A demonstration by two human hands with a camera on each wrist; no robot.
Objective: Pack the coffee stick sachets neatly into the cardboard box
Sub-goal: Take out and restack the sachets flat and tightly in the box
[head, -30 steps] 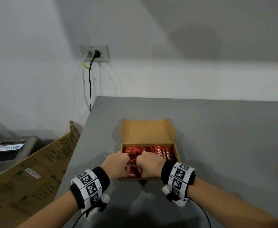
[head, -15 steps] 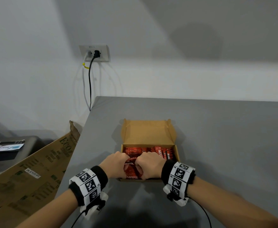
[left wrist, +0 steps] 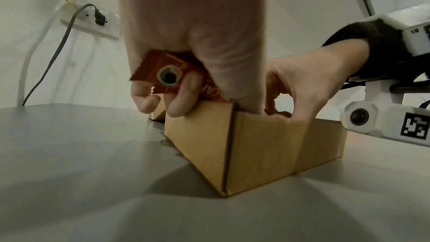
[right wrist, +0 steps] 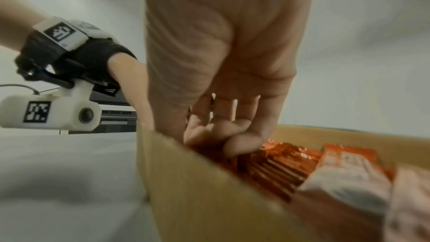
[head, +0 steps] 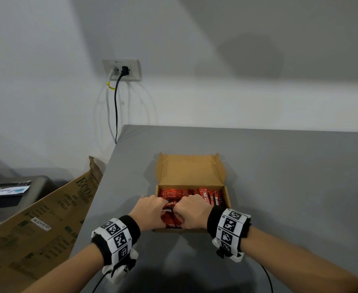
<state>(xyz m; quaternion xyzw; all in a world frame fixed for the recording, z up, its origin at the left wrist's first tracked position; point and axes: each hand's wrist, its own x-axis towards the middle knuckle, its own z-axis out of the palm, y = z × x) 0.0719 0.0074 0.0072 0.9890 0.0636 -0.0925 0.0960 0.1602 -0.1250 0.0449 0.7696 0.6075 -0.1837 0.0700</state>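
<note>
An open brown cardboard box [head: 227, 197] sits mid-table with its lid [head: 190, 170] folded back. Red coffee stick sachets [head: 205, 197] fill it in rows. My left hand [head: 150, 210] and right hand [head: 192, 210] meet over the box's near-left part, both curled round a small bundle of sachets [head: 169, 218]. In the left wrist view the left fingers [left wrist: 177, 97] grip a red sachet [left wrist: 160, 65] above the box corner [left wrist: 256, 144], thumb down inside. In the right wrist view the right fingers [right wrist: 223, 135] are curled low inside the box wall [right wrist: 197, 190], against the packed sachets [right wrist: 279, 163].
The grey table [head: 290, 187] stretches right and back to the wall. A large printed carton [head: 36, 225] leans by the table's left edge. Beyond it is a dark device [head: 8, 199]. A wall socket [head: 122, 69] with two cables hangs above the far-left corner.
Both hands stay at the near left of the box. More of the held sachets now shows between them, down toward the front wall.
</note>
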